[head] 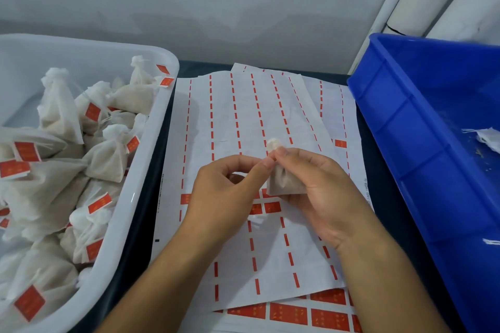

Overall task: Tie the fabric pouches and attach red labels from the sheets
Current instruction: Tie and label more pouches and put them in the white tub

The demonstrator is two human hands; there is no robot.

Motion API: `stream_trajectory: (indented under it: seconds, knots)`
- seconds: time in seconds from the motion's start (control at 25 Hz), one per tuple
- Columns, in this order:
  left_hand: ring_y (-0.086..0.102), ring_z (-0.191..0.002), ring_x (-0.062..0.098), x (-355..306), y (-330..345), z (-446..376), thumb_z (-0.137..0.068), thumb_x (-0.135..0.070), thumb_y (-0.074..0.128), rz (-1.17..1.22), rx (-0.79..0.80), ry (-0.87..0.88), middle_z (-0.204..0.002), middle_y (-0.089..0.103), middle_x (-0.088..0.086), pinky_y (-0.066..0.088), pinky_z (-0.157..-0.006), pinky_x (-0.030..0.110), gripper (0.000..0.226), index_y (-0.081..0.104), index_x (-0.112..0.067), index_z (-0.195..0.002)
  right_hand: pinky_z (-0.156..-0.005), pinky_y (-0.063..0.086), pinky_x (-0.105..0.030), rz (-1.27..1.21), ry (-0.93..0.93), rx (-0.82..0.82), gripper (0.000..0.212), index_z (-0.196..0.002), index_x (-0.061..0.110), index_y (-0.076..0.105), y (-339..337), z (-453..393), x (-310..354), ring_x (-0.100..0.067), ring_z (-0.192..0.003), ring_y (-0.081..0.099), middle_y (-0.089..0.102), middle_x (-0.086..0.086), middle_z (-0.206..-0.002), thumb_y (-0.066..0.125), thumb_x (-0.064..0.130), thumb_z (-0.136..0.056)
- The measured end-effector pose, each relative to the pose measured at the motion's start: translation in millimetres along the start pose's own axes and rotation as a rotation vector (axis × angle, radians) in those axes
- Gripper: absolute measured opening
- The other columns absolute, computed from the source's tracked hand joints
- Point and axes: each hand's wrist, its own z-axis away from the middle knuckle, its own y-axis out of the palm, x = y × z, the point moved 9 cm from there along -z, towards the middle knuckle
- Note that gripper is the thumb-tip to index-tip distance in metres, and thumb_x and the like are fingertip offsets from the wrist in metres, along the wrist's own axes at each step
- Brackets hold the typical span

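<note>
Work well advanced: the white tub (151, 143) at left holds a large heap of finished pouches (105, 159), tied and carrying red labels; the top label sheet (243, 121) is almost stripped, only a few red labels (272, 207) remaining near the hands, with a fuller sheet (289, 313) showing beneath. The blue crate (405, 127) at right shows only scraps of one or two pouches at its visible edge. Pouch in hand (284, 184) is held above the sheet, long axis near upright, gathered neck pointing up and away. Right hand (319, 192) grips its body and neck; left hand (230, 189) pinches at the neck, fingertips together. Judged: tying under way, label not yet attached
</note>
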Motion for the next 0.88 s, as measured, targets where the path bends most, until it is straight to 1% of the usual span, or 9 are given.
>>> stream_trajectory:
  seconds: [0.12, 0.24, 0.32, 0.4, 0.48, 0.56, 0.64, 0.76, 0.88]
  knots:
    - [0.067, -0.08, -0.01, 5.0, -0.9, -1.4, -0.083, -0.053, 0.07, 0.025, 0.007, -0.04, -0.079, 0.073, -0.023, 0.045, -0.051, 0.002, 0.02, 0.077, -0.035, -0.084, -0.095, 0.061, -0.046, 0.023, -0.008, -0.016, 0.041, -0.098, 0.026, 0.082, -0.8, 0.1, 0.1, -0.024, -0.111, 0.07, 0.077, 0.002, -0.108, 0.073, 0.058, -0.074]
    - [0.067, -0.079, -0.01, 5.8, -2.0, -1.0, -0.082, -0.057, 0.069, 0.052, -0.004, -0.065, -0.076, 0.072, -0.024, 0.047, -0.049, 0.005, 0.024, 0.077, -0.035, -0.081, -0.094, 0.061, -0.044, 0.048, -0.021, -0.017, 0.042, -0.098, 0.03, 0.082, -0.1, 0.4, 0.4, -0.022, -0.112, 0.068, 0.076, 0.009, -0.107, 0.071, 0.06, -0.071]
    - [0.069, -0.08, 0.001, 9.1, -2.2, -1.3, -0.089, -0.052, 0.069, 0.055, -0.01, -0.101, -0.074, 0.071, -0.025, 0.05, -0.056, 0.011, 0.021, 0.076, -0.035, -0.078, -0.093, 0.061, -0.043, 0.039, -0.023, -0.02, 0.039, -0.098, 0.031, 0.082, 0.1, 0.8, 1.0, -0.021, -0.11, 0.068, 0.077, 0.01, -0.103, 0.072, 0.059, -0.072]
    - [0.068, -0.08, 0.008, 11.5, -0.6, -0.5, -0.094, -0.049, 0.064, 0.053, 0.002, -0.139, -0.072, 0.069, -0.026, 0.049, -0.064, 0.018, 0.021, 0.076, -0.043, -0.078, -0.094, 0.061, -0.045, 0.026, -0.022, -0.032, 0.042, -0.099, 0.031, 0.082, -0.9, 0.5, 0.9, -0.022, -0.109, 0.068, 0.077, 0.008, -0.102, 0.073, 0.059, -0.07]
    - [0.067, -0.081, 0.009, 10.0, 2.9, 1.5, -0.095, -0.057, 0.057, 0.055, 0.039, -0.16, -0.072, 0.068, -0.029, 0.049, -0.065, 0.02, 0.022, 0.073, -0.057, -0.08, -0.097, 0.059, -0.047, 0.023, -0.024, -0.035, 0.042, -0.102, 0.03, 0.081, -1.8, -0.4, 0.5, -0.023, -0.112, 0.068, 0.077, 0.005, -0.106, 0.073, 0.059, -0.072]
    - [0.068, -0.08, 0.008, 6.5, 4.2, 3.1, -0.086, -0.069, 0.055, 0.067, 0.064, -0.161, -0.074, 0.069, -0.029, 0.051, -0.065, 0.018, 0.02, 0.072, -0.061, -0.08, -0.099, 0.058, -0.047, 0.014, -0.028, -0.025, 0.039, -0.103, 0.029, 0.081, -1.1, -0.8, 1.0, -0.023, -0.114, 0.069, 0.077, 0.003, -0.109, 0.071, 0.055, -0.076]
    - [0.07, -0.077, 0.006, 5.8, 5.0, 3.4, -0.076, -0.071, 0.058, 0.095, 0.092, -0.148, -0.075, 0.072, -0.024, 0.054, -0.067, 0.019, 0.024, 0.075, -0.056, -0.082, -0.098, 0.059, -0.046, 0.0, -0.031, -0.019, 0.035, -0.102, 0.03, 0.082, -0.3, -0.4, 1.8, -0.022, -0.113, 0.07, 0.078, 0.005, -0.108, 0.07, 0.052, -0.078]
    - [0.071, -0.074, 0.0, 7.5, 7.5, 3.4, -0.079, -0.062, 0.065, 0.146, 0.129, -0.15, -0.078, 0.075, -0.017, 0.056, -0.073, 0.023, 0.023, 0.079, -0.045, -0.084, -0.096, 0.06, -0.046, 0.001, -0.037, -0.002, 0.035, -0.101, 0.029, 0.082, 1.7, 0.4, 2.0, -0.021, -0.109, 0.072, 0.078, 0.004, -0.106, 0.071, 0.052, -0.077]
    - [0.069, -0.082, -0.006, 6.8, 3.7, 2.2, -0.077, -0.058, 0.067, 0.15, 0.075, -0.124, -0.082, 0.076, -0.017, 0.056, -0.077, 0.025, 0.021, 0.079, -0.041, -0.081, -0.095, 0.06, -0.045, 0.04, -0.053, -0.003, 0.035, -0.1, 0.031, 0.082, 1.2, 0.8, 4.3, -0.017, -0.107, 0.072, 0.078, 0.007, -0.105, 0.071, 0.054, -0.077]
